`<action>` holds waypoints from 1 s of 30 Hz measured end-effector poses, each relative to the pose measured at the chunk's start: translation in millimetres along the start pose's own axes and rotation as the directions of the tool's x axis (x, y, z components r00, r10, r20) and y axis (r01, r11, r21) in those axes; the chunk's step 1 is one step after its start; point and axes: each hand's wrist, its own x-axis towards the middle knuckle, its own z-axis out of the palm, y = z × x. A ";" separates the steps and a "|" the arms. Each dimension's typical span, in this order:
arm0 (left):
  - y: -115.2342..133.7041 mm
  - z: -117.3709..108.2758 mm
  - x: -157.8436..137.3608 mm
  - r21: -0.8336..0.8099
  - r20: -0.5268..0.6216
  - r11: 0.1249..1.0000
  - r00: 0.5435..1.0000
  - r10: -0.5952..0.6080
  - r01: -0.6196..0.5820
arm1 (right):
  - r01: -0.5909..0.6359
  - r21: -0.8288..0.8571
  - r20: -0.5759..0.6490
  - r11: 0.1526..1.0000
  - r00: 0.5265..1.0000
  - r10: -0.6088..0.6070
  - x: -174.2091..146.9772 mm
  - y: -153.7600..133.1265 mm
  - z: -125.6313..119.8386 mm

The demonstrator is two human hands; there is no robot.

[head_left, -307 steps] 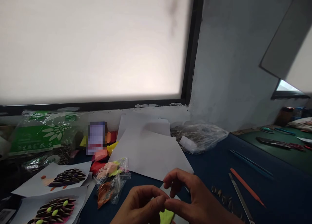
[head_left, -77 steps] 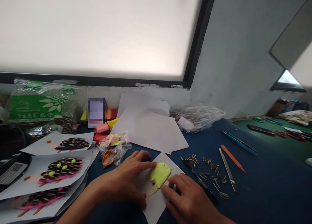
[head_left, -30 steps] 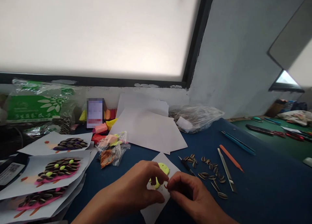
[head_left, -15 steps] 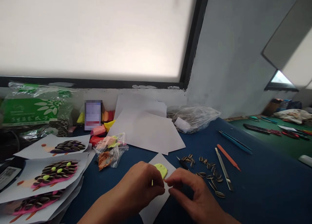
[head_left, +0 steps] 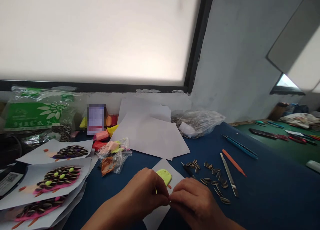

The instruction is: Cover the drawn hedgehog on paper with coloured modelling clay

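Low in the middle, my left hand (head_left: 147,188) is closed in a pinch over a white paper sheet (head_left: 156,216). My right hand (head_left: 193,198) is also closed, its fingertips meeting those of my left hand. Anything between the fingertips is too small or hidden to name. Just beyond them a flat yellow-green clay shape (head_left: 164,176) lies on the sheet, partly covered by my left hand. A small orange clay piece (head_left: 169,186) sits at its lower right edge. Several striped sunflower seeds (head_left: 214,182) and a dark pen-like tool (head_left: 188,170) lie right of the sheet.
A silver blade tool (head_left: 229,175), an orange stick (head_left: 234,162) and blue tweezers (head_left: 240,146) lie to the right. Seed-and-clay pictures (head_left: 58,180) are stacked left. Behind are wrapped clay pieces (head_left: 108,165), white sheets (head_left: 152,136) and a plastic bag of seeds (head_left: 200,121).
My right hand's fingers have closed and come against my left fingertips, slightly lower. The small orange clay piece on the sheet now shows clear of my fingers.
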 end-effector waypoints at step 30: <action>-11.1 -32.6 -6.0 0.264 -0.043 0.965 0.999 0.022 -0.010 | -0.004 -0.206 -0.003 0.978 1.000 0.003 4.0 2.6 11.3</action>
